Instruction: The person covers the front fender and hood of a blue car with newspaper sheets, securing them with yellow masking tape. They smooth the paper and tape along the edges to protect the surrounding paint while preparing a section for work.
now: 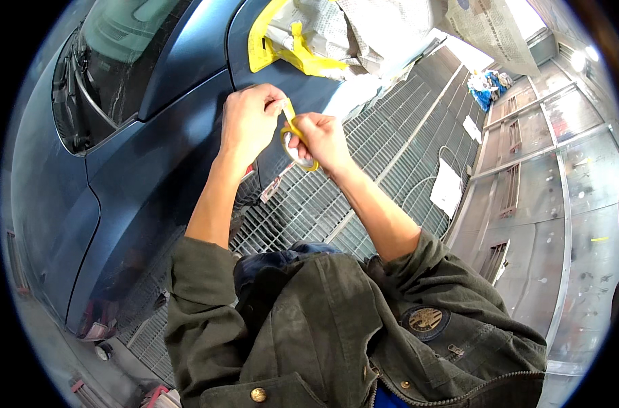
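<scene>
A roll of yellow masking tape [312, 165] is gripped in my right hand [321, 141], with the fingers wrapped over its ring. From the roll a short strip of tape [289, 109] runs up to my left hand [249, 121], whose thumb and forefinger pinch its free end. Both hands are close together in front of the dark blue car door [296, 85]. Just beyond them, newspaper [364, 34] edged with yellow tape [260, 47] covers the upper part of the door.
The car's front fender [126, 183] and windshield [119, 54] fill the left. Underfoot lies a metal floor grating [364, 204] with a thin hose [418, 180] and a white sheet [446, 189] on it. A metal panelled wall [527, 183] stands at right, with a crumpled heap [486, 87] at its far end.
</scene>
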Demonstrator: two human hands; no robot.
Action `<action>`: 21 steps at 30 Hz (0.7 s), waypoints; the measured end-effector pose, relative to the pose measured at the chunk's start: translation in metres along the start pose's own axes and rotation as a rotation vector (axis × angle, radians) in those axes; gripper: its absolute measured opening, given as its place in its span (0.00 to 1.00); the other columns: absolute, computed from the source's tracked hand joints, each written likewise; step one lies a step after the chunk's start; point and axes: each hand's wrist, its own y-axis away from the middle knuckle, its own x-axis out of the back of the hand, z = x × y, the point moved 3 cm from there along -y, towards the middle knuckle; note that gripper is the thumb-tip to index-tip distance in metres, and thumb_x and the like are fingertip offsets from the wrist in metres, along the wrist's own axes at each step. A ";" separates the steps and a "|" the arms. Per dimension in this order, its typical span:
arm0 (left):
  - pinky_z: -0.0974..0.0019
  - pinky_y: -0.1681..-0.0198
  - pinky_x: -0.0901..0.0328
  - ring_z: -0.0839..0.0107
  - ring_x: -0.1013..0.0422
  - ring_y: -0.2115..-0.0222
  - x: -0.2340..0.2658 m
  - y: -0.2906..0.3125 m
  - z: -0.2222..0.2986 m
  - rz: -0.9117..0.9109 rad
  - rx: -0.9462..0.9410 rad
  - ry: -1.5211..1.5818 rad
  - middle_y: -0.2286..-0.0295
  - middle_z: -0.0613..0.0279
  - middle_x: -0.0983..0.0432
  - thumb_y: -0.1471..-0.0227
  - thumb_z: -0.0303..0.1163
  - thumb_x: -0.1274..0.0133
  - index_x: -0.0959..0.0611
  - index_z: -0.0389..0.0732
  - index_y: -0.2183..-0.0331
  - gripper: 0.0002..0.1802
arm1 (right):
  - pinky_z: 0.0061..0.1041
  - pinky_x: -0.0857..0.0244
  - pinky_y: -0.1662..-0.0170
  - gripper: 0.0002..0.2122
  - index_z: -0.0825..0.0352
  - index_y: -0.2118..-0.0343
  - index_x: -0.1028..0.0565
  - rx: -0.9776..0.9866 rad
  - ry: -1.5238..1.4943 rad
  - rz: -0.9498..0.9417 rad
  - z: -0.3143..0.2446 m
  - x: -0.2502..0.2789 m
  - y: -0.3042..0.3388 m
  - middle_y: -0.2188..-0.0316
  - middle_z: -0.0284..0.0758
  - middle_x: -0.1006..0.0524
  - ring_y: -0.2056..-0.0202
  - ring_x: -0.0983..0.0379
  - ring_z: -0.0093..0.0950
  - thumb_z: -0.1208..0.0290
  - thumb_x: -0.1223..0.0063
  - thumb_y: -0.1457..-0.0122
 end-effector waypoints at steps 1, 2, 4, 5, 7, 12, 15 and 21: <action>0.64 0.69 0.28 0.63 0.20 0.74 -0.001 -0.002 0.006 0.057 -0.033 0.040 0.75 0.54 0.19 0.47 0.24 0.42 0.15 0.35 0.67 0.05 | 0.17 0.41 0.84 0.11 0.72 0.68 0.20 -0.098 -0.193 0.068 -0.001 0.003 -0.003 0.84 0.33 0.24 0.88 0.34 0.17 0.72 0.54 0.39; 0.65 0.69 0.28 0.65 0.20 0.75 -0.002 -0.005 0.012 0.113 -0.065 0.080 0.76 0.55 0.19 0.47 0.24 0.43 0.16 0.35 0.67 0.04 | 0.17 0.41 0.84 0.11 0.72 0.66 0.22 -0.221 -0.330 0.191 0.004 0.011 -0.008 0.83 0.34 0.24 0.87 0.35 0.18 0.72 0.55 0.39; 0.69 0.72 0.29 0.70 0.21 0.77 0.020 -0.027 0.022 0.273 -0.093 0.081 0.76 0.59 0.19 0.46 0.25 0.43 0.16 0.35 0.69 0.04 | 0.17 0.40 0.83 0.10 0.70 0.64 0.23 -0.363 -0.531 0.309 0.046 0.031 -0.014 0.81 0.34 0.24 0.85 0.35 0.18 0.72 0.57 0.38; 0.70 0.70 0.29 0.73 0.22 0.76 0.029 -0.037 0.025 0.224 -0.127 -0.053 0.75 0.61 0.18 0.46 0.27 0.42 0.15 0.36 0.67 0.05 | 0.16 0.40 0.82 0.10 0.70 0.63 0.24 -0.335 -0.530 0.291 0.057 0.035 -0.010 0.80 0.34 0.24 0.84 0.34 0.18 0.72 0.58 0.38; 0.68 0.68 0.28 0.71 0.22 0.73 0.031 -0.055 0.021 0.149 -0.207 -0.283 0.73 0.63 0.17 0.46 0.31 0.40 0.14 0.39 0.67 0.06 | 0.16 0.38 0.81 0.10 0.70 0.63 0.24 -0.322 -0.565 0.293 0.070 0.038 -0.002 0.79 0.34 0.23 0.84 0.34 0.19 0.72 0.57 0.37; 0.65 0.64 0.28 0.65 0.20 0.69 0.026 -0.075 0.021 0.135 -0.207 -0.633 0.72 0.63 0.17 0.49 0.33 0.38 0.14 0.42 0.67 0.07 | 0.16 0.37 0.80 0.10 0.70 0.63 0.22 -0.280 -0.478 0.149 0.062 0.018 0.007 0.80 0.32 0.23 0.83 0.33 0.17 0.71 0.54 0.37; 0.64 0.64 0.28 0.63 0.20 0.68 0.018 -0.076 0.022 0.206 -0.248 -0.740 0.70 0.64 0.17 0.48 0.35 0.39 0.15 0.43 0.68 0.07 | 0.16 0.38 0.81 0.10 0.69 0.64 0.21 -0.274 -0.454 0.157 0.058 0.025 0.008 0.80 0.32 0.23 0.84 0.34 0.17 0.70 0.53 0.37; 0.60 0.67 0.26 0.57 0.20 0.68 0.014 -0.070 0.019 0.333 -0.416 -0.800 0.65 0.64 0.19 0.49 0.35 0.37 0.19 0.46 0.67 0.09 | 0.15 0.39 0.81 0.09 0.68 0.64 0.21 -0.290 -0.446 0.142 0.065 0.034 0.009 0.81 0.31 0.23 0.84 0.34 0.17 0.70 0.52 0.38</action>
